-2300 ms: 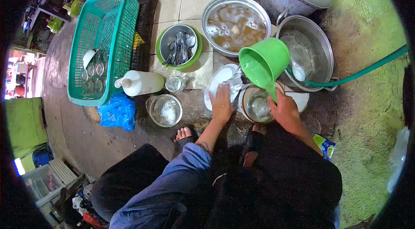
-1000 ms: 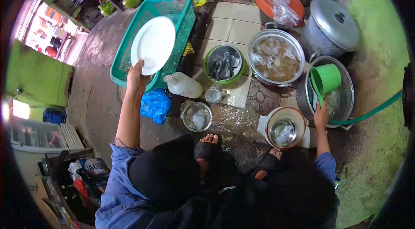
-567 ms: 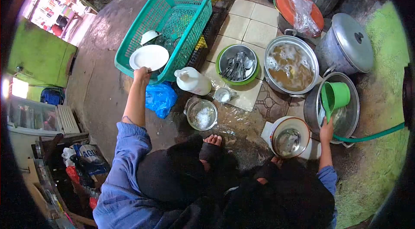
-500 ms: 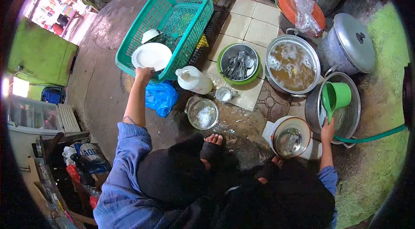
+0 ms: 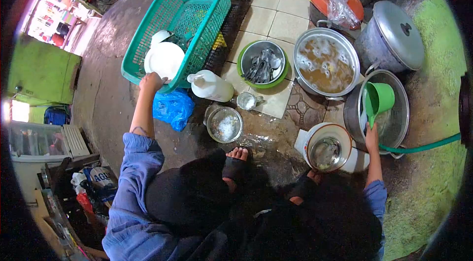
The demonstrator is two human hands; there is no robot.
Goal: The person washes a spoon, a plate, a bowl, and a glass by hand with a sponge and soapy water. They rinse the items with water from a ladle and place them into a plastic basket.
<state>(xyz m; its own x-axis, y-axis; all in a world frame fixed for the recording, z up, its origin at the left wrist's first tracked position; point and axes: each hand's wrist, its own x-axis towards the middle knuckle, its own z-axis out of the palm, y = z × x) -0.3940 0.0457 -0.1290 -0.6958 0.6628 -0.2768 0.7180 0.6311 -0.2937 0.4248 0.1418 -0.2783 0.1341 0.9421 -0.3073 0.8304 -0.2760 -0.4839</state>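
Observation:
My left hand (image 5: pixel 152 82) is closed at the near rim of a white plate (image 5: pixel 165 60), which lies tilted inside the near end of a teal plastic basket (image 5: pixel 129 59). A white bowl (image 5: pixel 160 37) sits just beyond that plate. On the right, my right hand (image 5: pixel 372 137) grips the handle of a green water dipper (image 5: pixel 382 97). The dipper is held over a large metal pot (image 5: pixel 405 128), its inside partly hidden from me. Below and left of it, a rimmed white basin (image 5: pixel 319 135) holds a shiny, clear-looking bowl (image 5: pixel 326 153).
A pot of cloudy brown, foamy water (image 5: pixel 327 71) stands beyond the dipper. Cutlery fills a metal bowl (image 5: pixel 277 47). A white jug (image 5: pixel 212 86), glass mug (image 5: pixel 247 101), soapy bowl (image 5: pixel 224 124) and blue bag (image 5: pixel 172 109) stand centrally. A green hose (image 5: pixel 433 145) crosses at right.
The whole view has shifted, moving most things slightly left and up. My left hand has slid a little left along the plate's rim. The dipper has risen slightly, still in my right hand.

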